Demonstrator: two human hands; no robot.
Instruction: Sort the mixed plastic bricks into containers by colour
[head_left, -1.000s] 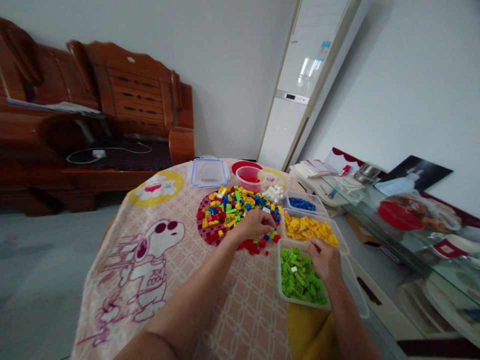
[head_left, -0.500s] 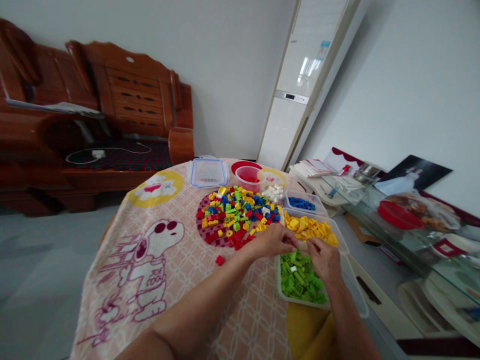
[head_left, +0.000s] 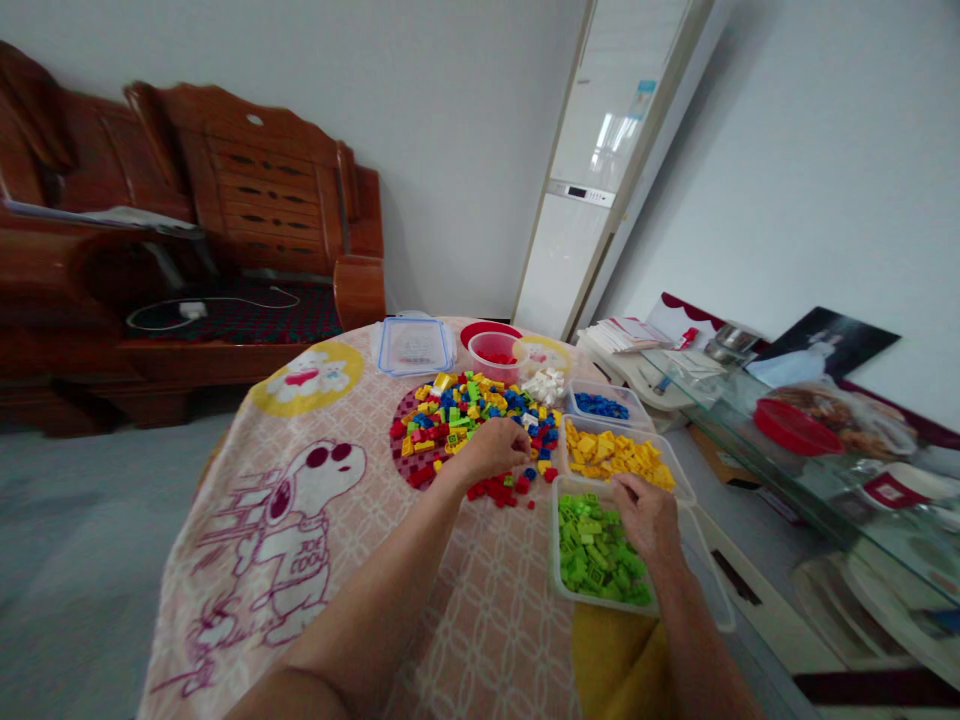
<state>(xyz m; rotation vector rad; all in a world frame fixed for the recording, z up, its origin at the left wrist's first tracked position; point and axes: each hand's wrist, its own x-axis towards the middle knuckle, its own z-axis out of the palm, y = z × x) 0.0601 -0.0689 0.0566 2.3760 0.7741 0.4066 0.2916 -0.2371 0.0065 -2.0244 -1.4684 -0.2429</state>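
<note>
My left hand (head_left: 498, 447) is over the near right part of a mixed pile of toy building bricks (head_left: 457, 405), its fingers curled down. Whatever those fingers hold, if anything, is hidden. My right hand (head_left: 649, 520) hovers at the far right of a clear box (head_left: 556, 560) of green bricks (head_left: 596, 545), thumb and fingers pinched together. I cannot make out anything between them. Just beyond, yellow bricks (head_left: 611, 452) fill a second clear box. Red bricks (head_left: 499, 490) lie at the pile's near edge, below my left wrist.
Behind the yellow box stands a smaller box of blue bricks (head_left: 600, 405). White bricks (head_left: 544, 385) are heaped near a round tub (head_left: 495, 372) with red pieces. A blue-rimmed lid (head_left: 415, 346) lies at the back. A glass shelf (head_left: 750, 440) borders the table's right side.
My left hand has moved left from beside my right hand to the mixed pile. The right hand has barely moved. A white piece among the green bricks no longer shows.
</note>
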